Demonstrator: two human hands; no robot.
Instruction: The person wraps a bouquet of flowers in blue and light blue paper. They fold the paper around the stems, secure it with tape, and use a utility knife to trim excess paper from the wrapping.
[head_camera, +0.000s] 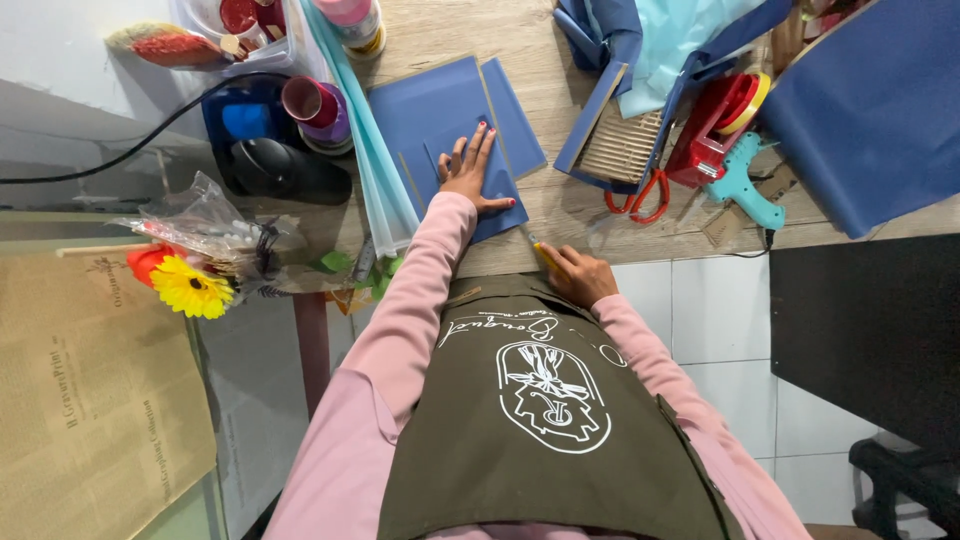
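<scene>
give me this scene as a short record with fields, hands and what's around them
left hand: flat, fingers spread, pressing a blue card sheet
right hand: closed around a small yellow-handled cutter, its tip by the sheet's near edge
surface: light wooden table
right of the sheet: orange-handled scissors, teal glue gun, red tape dispenser
left of the sheet: yellow artificial flower, clear plastic bag

I can't make out the tool in my right hand (582, 274) — only a thin yellow tip (541, 256) shows past the fingers. The near edge of the worktop (560, 215) is covered by my apron (540, 420) and sleeves. The big blue sheet (870, 110) at the right corner runs off the frame — as does the tub (235, 35) at the far edge.
</scene>
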